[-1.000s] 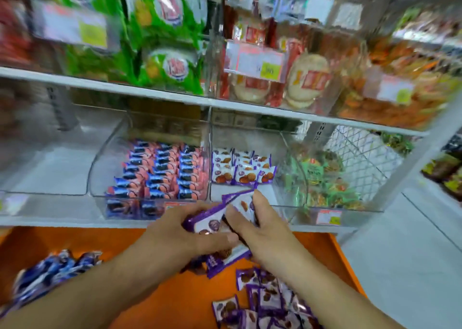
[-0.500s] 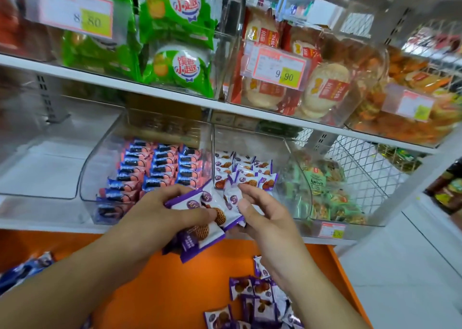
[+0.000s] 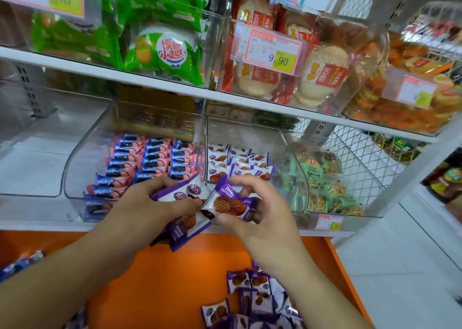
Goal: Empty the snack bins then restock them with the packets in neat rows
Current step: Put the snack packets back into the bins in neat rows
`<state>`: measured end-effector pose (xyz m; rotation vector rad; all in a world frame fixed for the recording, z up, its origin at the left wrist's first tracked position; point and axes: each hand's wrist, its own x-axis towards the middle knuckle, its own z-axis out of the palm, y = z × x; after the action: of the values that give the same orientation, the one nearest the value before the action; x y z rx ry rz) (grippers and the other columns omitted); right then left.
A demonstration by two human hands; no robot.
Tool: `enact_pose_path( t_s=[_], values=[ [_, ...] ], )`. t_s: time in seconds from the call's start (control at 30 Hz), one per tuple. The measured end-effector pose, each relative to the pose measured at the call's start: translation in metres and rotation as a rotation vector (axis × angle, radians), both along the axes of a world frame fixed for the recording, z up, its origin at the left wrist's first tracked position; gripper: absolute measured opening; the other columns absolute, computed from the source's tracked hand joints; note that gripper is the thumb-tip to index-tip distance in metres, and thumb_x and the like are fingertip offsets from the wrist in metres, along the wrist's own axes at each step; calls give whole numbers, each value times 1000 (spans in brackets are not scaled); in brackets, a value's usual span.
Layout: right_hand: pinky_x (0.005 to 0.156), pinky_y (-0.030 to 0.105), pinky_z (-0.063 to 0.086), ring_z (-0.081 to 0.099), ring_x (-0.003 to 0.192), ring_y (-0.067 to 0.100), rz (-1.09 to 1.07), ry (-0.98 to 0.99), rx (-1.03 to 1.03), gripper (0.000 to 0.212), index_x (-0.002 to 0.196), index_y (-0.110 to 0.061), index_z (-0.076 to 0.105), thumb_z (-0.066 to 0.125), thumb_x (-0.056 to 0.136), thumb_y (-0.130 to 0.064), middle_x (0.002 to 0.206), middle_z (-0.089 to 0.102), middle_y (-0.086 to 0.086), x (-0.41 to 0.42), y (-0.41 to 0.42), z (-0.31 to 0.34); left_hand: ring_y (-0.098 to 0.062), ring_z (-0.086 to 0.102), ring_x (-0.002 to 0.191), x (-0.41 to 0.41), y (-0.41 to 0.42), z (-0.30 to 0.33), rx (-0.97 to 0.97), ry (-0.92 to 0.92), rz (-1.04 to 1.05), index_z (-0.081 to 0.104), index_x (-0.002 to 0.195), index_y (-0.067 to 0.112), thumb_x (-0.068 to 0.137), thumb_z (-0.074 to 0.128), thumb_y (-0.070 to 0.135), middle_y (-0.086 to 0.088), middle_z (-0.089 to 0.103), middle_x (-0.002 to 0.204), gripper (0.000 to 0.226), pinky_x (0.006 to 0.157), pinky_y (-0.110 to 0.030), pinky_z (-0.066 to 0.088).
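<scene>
My left hand (image 3: 140, 203) grips a stack of purple-and-white waffle packets (image 3: 186, 222) in front of the lower shelf. My right hand (image 3: 260, 211) pinches a single purple waffle packet (image 3: 226, 203) beside that stack. Behind them a clear bin (image 3: 287, 138) holds a few rows of the same purple packets (image 3: 237, 163) at its back. The clear bin to its left (image 3: 82, 158) carries neat rows of blue-and-pink packets (image 3: 150, 158). More purple packets (image 3: 252, 301) lie loose on the orange surface (image 3: 155, 278) below.
A clear bin (image 3: 32, 153) at far left shows no packets. Green packets (image 3: 322, 186) fill the bin on the right, with a wire basket (image 3: 360, 158) behind. The upper shelf holds green (image 3: 160, 51) and red-white (image 3: 322, 76) snack bags. Blue packets (image 3: 20, 266) lie at lower left.
Both hands rose with the purple packets toward the bin. My right hand drew one packet away from the stack held in my left hand.
</scene>
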<state>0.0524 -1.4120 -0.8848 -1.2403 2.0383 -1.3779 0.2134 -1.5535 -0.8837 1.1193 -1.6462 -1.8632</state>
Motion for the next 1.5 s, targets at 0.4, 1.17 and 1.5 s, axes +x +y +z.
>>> enact_pose_path(
  t_s=[0.4,1.17,1.5],
  values=[
    [71,41,37,42,75,28,-65,-420,-135,48,108,-11,61,91,78,-34,96,57,30,-30,13,2,-27,79,74,-2,2,5,-14,8,36,71,101,20,72,91,24,-4,80,87,36,55,-36,59],
    [73,33,54,66,90,22,-16,843,716,34,104,-28,60,86,81,-26,98,68,-4,-184,-86,-7,-13,74,59,-18,-22,2,-106,8,33,71,72,38,45,88,38,7,77,73,32,41,-23,52],
    [74,30,38,66,96,23,76,1268,866,18,94,-30,69,77,78,-32,92,71,-8,-201,-122,-28,-13,72,54,-18,-23,-4,-164,52,48,70,70,34,37,87,41,3,76,68,38,41,-16,48]
  ],
)
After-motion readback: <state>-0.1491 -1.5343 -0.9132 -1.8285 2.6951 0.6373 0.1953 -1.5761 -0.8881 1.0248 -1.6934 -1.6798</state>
